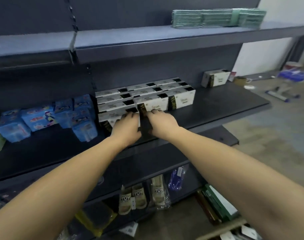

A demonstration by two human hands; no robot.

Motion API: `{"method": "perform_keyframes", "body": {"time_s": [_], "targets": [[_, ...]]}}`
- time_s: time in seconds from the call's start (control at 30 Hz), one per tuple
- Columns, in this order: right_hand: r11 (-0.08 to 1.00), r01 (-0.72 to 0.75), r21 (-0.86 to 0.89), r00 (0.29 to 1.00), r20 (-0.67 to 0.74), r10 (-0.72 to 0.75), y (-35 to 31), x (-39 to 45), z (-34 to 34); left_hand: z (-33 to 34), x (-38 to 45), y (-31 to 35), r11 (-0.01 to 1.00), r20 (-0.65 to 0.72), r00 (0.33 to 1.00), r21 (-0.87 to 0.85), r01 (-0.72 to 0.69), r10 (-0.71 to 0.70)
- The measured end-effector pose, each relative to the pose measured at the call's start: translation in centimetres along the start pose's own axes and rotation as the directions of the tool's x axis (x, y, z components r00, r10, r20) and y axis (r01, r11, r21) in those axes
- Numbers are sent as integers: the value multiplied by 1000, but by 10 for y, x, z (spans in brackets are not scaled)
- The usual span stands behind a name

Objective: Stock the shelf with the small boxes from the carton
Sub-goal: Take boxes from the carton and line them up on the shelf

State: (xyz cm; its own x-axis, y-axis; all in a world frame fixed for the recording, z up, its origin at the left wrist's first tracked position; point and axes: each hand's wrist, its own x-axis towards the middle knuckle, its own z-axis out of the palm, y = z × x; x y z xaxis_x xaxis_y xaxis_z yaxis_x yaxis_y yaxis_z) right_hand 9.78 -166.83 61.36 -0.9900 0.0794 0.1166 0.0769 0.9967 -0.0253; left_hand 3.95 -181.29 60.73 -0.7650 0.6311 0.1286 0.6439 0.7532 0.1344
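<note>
Small white-and-black cardboard boxes (146, 98): block on the dark shelf board (225, 103), just beyond both hands; left hand (126, 124) and right hand (160, 120) grasp one front box (142, 116) (apparently squaring the row); carton unseen.

We count about ten white small boxes (148, 99) grouped together, one lone box (215, 78), some six blue packs (43, 116) and three slippers (140, 196).
</note>
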Motion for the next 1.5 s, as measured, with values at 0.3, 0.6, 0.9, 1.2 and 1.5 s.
{"method": "perform_keyframes", "body": {"time_s": [0.3,0.6,0.9,1.2,1.5], "targets": [[957,-291,-3,956,25,291,109,-148,6,53,0,176,955,84,953,-67,-288,293],[830,-557,16,824,135,550,195,-360,35,132,-88,368,819,239,784,-173,-546,573],[722,-692,-4,708,192,679,231,-489,78,198,-159,448,747,349,684,-74,-661,640],[563,-826,18,550,242,799,243,-515,131,257,-144,458,681,437,586,-89,-727,683],[405,-912,58,399,347,849,237,-490,220,348,-110,444,579,533,408,-201,-790,741]]}}
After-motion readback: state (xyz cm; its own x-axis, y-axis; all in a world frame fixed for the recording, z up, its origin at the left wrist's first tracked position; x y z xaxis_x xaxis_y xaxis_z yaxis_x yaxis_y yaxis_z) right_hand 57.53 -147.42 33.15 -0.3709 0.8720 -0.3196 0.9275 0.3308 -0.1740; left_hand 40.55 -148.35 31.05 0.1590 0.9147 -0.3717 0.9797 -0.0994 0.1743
